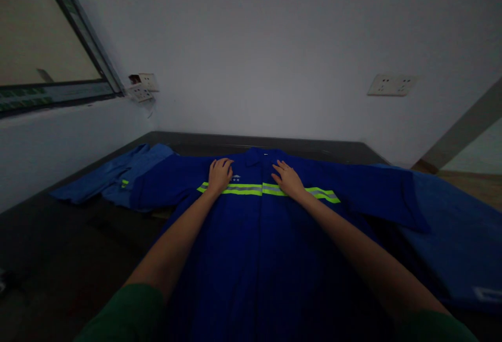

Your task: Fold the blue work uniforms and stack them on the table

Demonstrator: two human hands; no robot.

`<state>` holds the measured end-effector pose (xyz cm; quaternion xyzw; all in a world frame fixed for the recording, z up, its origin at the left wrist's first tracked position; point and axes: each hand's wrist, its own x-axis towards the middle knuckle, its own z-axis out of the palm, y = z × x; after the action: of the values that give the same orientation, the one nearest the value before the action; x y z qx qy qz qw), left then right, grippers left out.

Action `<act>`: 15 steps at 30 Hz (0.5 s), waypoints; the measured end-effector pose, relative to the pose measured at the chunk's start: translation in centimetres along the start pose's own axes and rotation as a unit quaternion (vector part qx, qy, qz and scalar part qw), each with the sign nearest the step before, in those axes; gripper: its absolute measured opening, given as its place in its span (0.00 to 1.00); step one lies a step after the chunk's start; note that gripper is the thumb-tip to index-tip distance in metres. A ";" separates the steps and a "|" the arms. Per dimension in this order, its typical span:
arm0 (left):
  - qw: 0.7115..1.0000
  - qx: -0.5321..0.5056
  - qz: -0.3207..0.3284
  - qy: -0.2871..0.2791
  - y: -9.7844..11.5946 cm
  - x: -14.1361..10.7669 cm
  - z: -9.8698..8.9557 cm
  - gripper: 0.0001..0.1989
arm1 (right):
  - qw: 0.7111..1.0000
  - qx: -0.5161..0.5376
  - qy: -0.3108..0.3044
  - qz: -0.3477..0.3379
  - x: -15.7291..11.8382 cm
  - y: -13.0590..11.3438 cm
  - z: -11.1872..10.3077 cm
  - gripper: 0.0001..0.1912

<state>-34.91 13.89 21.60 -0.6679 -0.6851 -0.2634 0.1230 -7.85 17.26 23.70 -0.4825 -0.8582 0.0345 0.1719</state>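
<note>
Our left hand (220, 175) lies palm down on blue jacket (239, 242), beside small printed mark (235, 178), wrist across lime band (245, 190). Our right hand (288, 177) rests palm down across front seam (259, 232) from it, over band too. Jacket lies spread, collar (253, 158) toward wall (266, 59). Paler blue garment (113, 174) meets one sleeve (160, 185); paler blue cloth (451, 221) under other. Dark table (333, 147) beneath. We see wall socket (392, 85), window (43, 33) far left.

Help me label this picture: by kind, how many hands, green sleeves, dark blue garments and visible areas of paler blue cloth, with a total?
Hands: 2 (left hand, right hand)
Green sleeves: 2 (left sleeve, right sleeve)
Dark blue garment: 1, spread under both hands
Areas of paler blue cloth: 2 (left area, right area); any join underneath is hidden
Total: 7
</note>
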 end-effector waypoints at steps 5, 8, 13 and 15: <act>0.996 -0.068 0.053 -0.015 1.6 -3.7 -5.6 0.16 | 0.993 0.047 -0.013 -0.104 -12.3 0.0 -4.3 0.23; 0.982 -0.102 0.109 -0.115 1.1 -8.6 -10.3 0.14 | 0.994 0.052 -0.023 -0.091 -20.8 1.9 -6.1 0.27; 0.959 -0.085 0.145 -0.230 -0.6 -18.7 -16.2 0.20 | 0.999 0.009 -0.022 -0.041 -31.5 4.1 -6.4 0.31; 0.953 -0.060 0.142 -0.262 -1.2 -21.9 -17.0 0.23 | 0.999 -0.023 -0.022 -0.044 -33.6 4.2 -5.8 0.31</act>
<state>-37.56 -13.65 24.11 -0.8100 -0.5742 -0.1001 -0.0650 13.46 -9.32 19.40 -0.4470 -0.8828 0.0178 0.1433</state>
